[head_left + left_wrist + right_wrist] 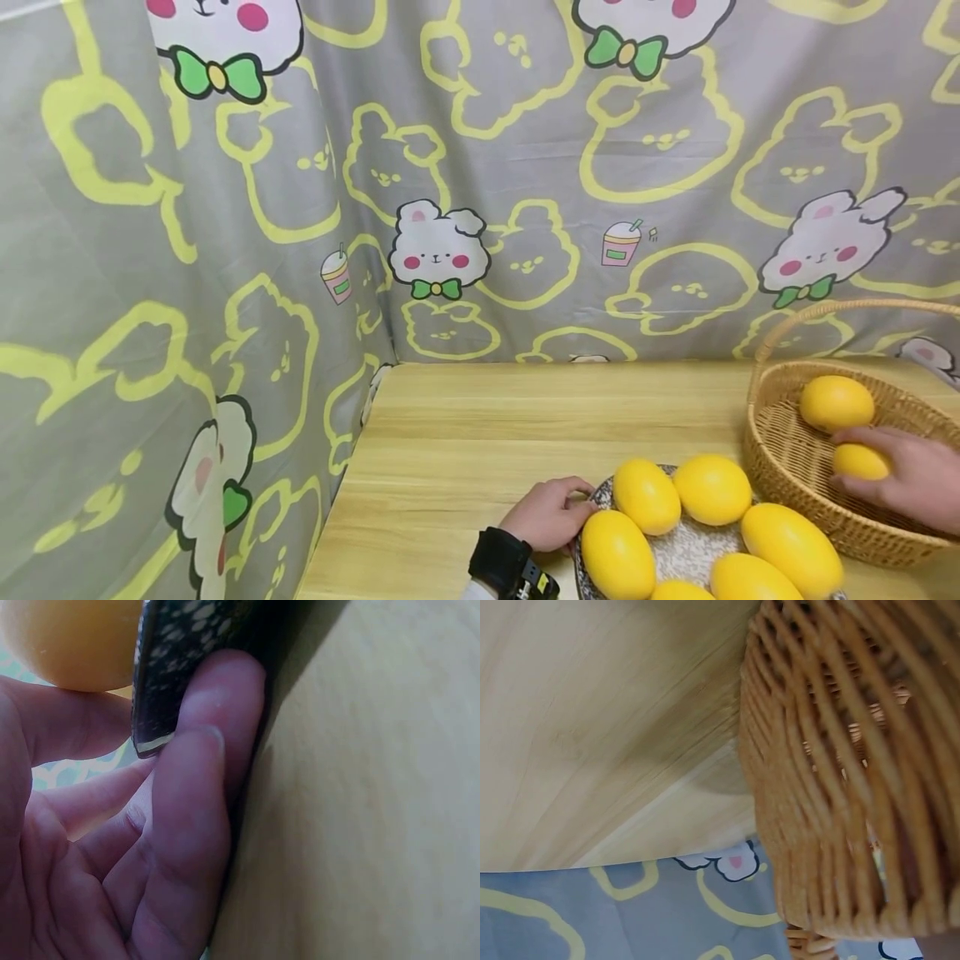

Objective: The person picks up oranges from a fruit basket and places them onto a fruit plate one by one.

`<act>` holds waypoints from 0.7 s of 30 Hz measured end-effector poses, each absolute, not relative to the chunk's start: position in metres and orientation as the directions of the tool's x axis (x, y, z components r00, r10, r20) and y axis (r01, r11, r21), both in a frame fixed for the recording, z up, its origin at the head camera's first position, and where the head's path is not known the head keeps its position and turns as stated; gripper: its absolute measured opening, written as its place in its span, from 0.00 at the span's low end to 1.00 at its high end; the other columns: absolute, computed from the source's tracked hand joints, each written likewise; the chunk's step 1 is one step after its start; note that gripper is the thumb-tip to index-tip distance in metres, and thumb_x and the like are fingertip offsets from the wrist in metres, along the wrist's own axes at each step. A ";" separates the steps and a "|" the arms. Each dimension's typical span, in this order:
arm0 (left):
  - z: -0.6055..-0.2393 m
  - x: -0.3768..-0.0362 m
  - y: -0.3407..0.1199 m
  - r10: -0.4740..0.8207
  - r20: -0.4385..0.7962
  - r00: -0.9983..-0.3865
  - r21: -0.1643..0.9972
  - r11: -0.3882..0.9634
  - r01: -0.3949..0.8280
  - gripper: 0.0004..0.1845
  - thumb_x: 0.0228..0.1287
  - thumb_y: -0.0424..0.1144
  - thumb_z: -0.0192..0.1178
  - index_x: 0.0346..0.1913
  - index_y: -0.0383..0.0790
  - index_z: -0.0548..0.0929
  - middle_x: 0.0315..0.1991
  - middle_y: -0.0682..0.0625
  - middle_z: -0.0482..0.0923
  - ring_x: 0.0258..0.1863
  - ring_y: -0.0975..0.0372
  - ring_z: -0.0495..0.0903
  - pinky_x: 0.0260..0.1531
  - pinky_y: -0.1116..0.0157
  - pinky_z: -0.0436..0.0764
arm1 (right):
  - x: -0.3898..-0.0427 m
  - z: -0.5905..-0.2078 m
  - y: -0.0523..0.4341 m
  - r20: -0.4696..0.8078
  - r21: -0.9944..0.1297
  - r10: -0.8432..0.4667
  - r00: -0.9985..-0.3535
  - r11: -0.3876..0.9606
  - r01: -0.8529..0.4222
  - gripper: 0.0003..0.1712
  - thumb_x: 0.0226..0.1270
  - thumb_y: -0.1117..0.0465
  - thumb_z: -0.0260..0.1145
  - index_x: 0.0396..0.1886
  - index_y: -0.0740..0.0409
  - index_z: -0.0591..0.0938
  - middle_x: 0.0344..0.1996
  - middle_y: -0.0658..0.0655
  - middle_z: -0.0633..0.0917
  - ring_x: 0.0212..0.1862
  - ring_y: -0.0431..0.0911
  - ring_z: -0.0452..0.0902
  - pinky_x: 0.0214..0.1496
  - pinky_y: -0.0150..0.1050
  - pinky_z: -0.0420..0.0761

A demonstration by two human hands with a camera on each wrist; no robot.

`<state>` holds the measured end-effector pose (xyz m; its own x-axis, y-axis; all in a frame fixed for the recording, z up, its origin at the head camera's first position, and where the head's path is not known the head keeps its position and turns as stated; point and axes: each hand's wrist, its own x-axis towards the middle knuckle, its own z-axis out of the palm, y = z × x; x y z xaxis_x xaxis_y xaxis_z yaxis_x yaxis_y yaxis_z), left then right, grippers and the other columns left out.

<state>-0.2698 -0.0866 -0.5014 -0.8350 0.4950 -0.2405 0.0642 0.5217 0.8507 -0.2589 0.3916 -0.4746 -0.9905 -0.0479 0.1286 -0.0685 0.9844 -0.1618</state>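
A speckled plate (686, 552) on the wooden table (480, 433) carries several yellow oval fruits (647, 496). My left hand (551, 512) holds the plate's left rim; in the left wrist view its fingers (187, 825) curl round the dark speckled rim (195, 645), with a yellow fruit (71, 637) above. At the right stands a wicker basket (795, 475) with one yellow fruit (836, 403) lying inside. My right hand (903, 475) is inside the basket, gripping a second yellow fruit (858, 461). The right wrist view shows only the basket's woven wall (840, 787) and the table.
A grey curtain (480, 167) printed with yellow outlines and white bunnies hangs behind the table and down its left side. The basket has a tall arched handle (847, 310). Bare wood lies between the plate and the back edge.
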 end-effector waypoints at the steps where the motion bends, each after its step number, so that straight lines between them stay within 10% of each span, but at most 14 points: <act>1: -0.501 -0.270 -0.087 0.496 -0.239 -0.835 0.851 0.520 0.066 0.15 0.76 0.49 0.59 0.59 0.52 0.85 0.14 0.57 0.74 0.09 0.66 0.71 0.13 0.70 0.73 | -0.259 -0.474 0.391 0.135 -0.154 -0.046 -0.990 0.986 -0.066 0.35 0.59 0.43 0.76 0.56 0.65 0.82 0.49 0.80 0.83 0.28 0.43 0.71 0.21 0.33 0.65; 9: -0.503 -0.270 -0.087 0.495 -0.226 -0.839 0.850 0.521 0.078 0.15 0.75 0.49 0.59 0.58 0.53 0.85 0.14 0.58 0.75 0.10 0.67 0.71 0.13 0.70 0.74 | -0.253 -0.470 0.382 0.220 -0.152 -0.056 -0.974 0.984 -0.090 0.31 0.54 0.46 0.81 0.52 0.60 0.84 0.45 0.74 0.86 0.28 0.43 0.74 0.23 0.34 0.64; 14: -0.503 -0.270 -0.087 0.497 -0.228 -0.837 0.849 0.523 0.079 0.15 0.76 0.49 0.58 0.59 0.52 0.85 0.14 0.58 0.75 0.09 0.67 0.71 0.13 0.70 0.74 | -0.247 -0.468 0.375 0.247 -0.175 -0.074 -0.966 0.977 -0.119 0.33 0.51 0.47 0.83 0.51 0.62 0.85 0.48 0.76 0.85 0.34 0.63 0.83 0.25 0.49 0.77; 21: -0.503 -0.270 -0.088 0.505 -0.228 -0.833 0.854 0.514 0.078 0.15 0.76 0.48 0.58 0.59 0.51 0.84 0.15 0.58 0.75 0.10 0.67 0.71 0.13 0.70 0.74 | -0.238 -0.470 0.370 0.302 -0.184 -0.100 -0.948 0.970 -0.161 0.32 0.49 0.47 0.83 0.50 0.60 0.85 0.47 0.75 0.85 0.33 0.61 0.84 0.22 0.40 0.74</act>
<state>-0.2700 -0.0879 -0.5028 -0.8328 0.5045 -0.2277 0.0782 0.5144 0.8540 -0.2375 0.3701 -0.4699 -0.9479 -0.0998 0.3025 -0.1607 0.9697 -0.1838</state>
